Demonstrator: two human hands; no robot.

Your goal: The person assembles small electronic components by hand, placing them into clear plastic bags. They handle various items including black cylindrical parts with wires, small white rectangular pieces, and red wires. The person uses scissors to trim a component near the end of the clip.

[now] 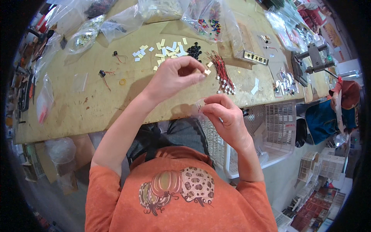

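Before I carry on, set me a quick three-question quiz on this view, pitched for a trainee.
1. True or false: the red wire bundle lies to the right of the black pile.
2. Which is nearer that black pile: the left hand or the right hand?
3. Compared with the tabletop, the large white basket sits: A, higher; B, level; C, lower.

Key: 1, true; 2, the left hand; 3, C.

Bold dark characters [251,56], on the pale face of an oblong block [255,57]
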